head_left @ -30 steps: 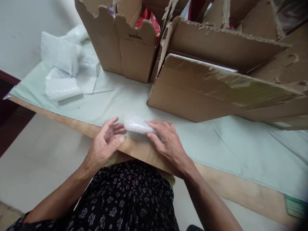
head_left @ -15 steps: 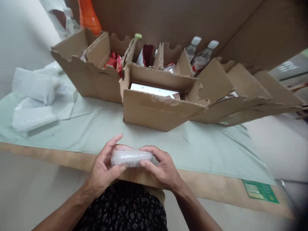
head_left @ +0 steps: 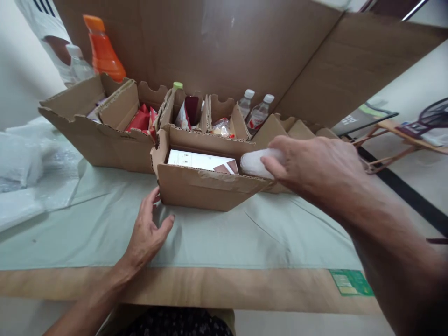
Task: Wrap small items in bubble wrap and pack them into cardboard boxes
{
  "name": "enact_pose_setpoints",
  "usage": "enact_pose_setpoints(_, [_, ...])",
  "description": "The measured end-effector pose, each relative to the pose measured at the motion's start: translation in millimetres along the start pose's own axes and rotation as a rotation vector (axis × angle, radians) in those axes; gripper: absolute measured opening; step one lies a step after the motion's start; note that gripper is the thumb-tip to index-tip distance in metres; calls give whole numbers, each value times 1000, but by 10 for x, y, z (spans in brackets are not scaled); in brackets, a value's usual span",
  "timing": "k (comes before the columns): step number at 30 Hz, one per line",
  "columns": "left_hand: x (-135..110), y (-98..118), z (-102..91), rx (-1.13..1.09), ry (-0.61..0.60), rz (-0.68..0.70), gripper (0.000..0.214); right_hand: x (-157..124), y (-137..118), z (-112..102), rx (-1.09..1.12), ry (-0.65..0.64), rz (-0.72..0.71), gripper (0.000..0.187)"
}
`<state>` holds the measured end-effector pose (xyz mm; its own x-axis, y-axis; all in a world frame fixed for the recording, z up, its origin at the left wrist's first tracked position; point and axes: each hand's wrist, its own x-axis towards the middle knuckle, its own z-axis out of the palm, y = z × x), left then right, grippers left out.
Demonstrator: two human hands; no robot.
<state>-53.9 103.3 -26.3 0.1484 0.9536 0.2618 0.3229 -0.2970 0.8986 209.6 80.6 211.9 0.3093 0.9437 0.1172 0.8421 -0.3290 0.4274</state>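
My right hand (head_left: 315,170) is closed around a small bubble-wrapped bundle (head_left: 257,163) and holds it over the right end of the front cardboard box (head_left: 203,189). A white carton (head_left: 199,161) lies inside that box. My left hand (head_left: 147,231) rests open on the pale green table cover (head_left: 217,238), fingers spread next to the box's left front corner.
Behind the front box stand several cardboard compartments (head_left: 105,140) holding red packets, snack bags and clear bottles (head_left: 259,112). An orange bottle (head_left: 103,49) stands at the back left. Bubble wrap sheets (head_left: 24,172) lie at the far left. A tall cardboard flap (head_left: 217,46) forms the backdrop.
My right hand has lifted the wrapped bundle from the table edge up to the front box. My left hand let go and dropped open onto the cover. My view tilted upward.
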Motion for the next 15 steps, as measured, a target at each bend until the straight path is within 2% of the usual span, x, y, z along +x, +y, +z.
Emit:
enact_pose_setpoints(3, [-62, 2, -10, 8, -33, -35, 68, 212, -146, -37, -33, -86, -81, 27])
enact_pose_setpoints(8, [-33, 35, -44, 7, -63, -85, 67, 525, -78, 32, 219, -299, -307, 20])
enact_pose_setpoints(10, [-24, 47, -44, 7, -67, -92, 69, 592, -11, 92, 251, -282, -334, 17])
enact_pose_setpoints(13, [-30, 51, -34, 3, -72, -101, 70, 620, 16, 197, 251, -263, -386, 27])
enact_pose_setpoints(15, [-38, 35, -19, 15, -69, -86, 68, 630, -38, 260, 303, -175, -392, 20])
